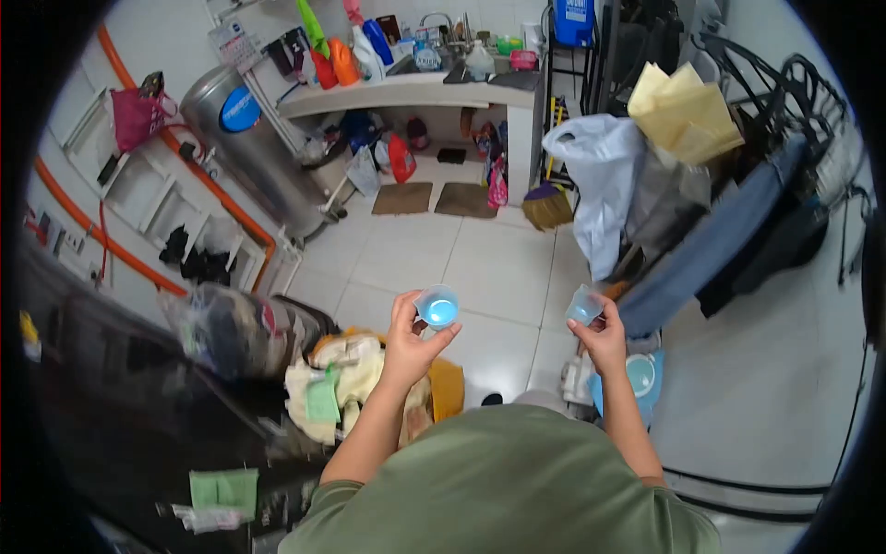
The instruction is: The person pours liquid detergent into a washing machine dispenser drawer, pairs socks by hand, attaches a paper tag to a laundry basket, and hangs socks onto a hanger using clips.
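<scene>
My left hand (pixel 409 349) is closed round a small translucent measuring cup (pixel 437 306) with bright blue liquid in it. My right hand (pixel 605 338) grips a second translucent cup (pixel 582 306), tilted a little, with a faint blue tint. The two cups are held well apart at about the same height over the tiled floor (pixel 498 277). Below my right hand stands a light blue container (pixel 655 379) with a paler round piece in it. Near my left forearm lies a heap of cream and yellow cloth (pixel 355 374).
A counter (pixel 406 95) with a sink and several bottles stands at the back. The metal cylindrical tank (pixel 258 148) leans at the left. Bags and clothes, including a white plastic bag (pixel 600 175), hang on the right. Two brown mats (pixel 402 198) lie before the counter.
</scene>
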